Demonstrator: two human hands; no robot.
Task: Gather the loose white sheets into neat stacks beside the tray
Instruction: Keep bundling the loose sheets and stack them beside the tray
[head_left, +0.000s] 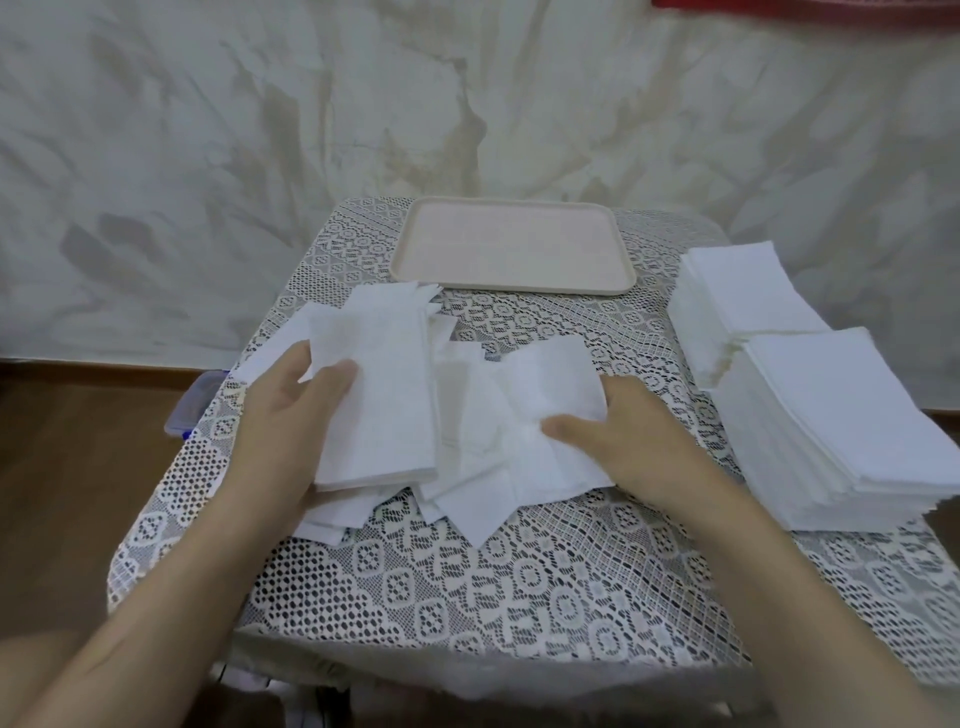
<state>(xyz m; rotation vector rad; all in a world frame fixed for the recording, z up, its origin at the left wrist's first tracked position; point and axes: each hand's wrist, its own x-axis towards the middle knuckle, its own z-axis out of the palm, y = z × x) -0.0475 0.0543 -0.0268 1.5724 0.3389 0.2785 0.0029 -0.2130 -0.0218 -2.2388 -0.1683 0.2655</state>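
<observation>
Gripping a bundle of sheets (374, 405) with its thumb on top, the left hand (291, 415) holds it over the scattered pile (467, 499) in front of the tray (410, 260), while the right hand (628, 436) pinches a loose sheet (545, 379). That sheet should go on squarely, edges flush, before joining the stacks (831, 415) at the right of the surface (467, 597).

A white lace tablecloth (467, 587) covers the table and drapes over its near edge. A clear plastic box with a blue rim (189, 405) pokes out past the table's left edge, over the brown wooden floor (78, 467). A stained, creased pale backdrop (208, 156) hangs beyond the far edge.
</observation>
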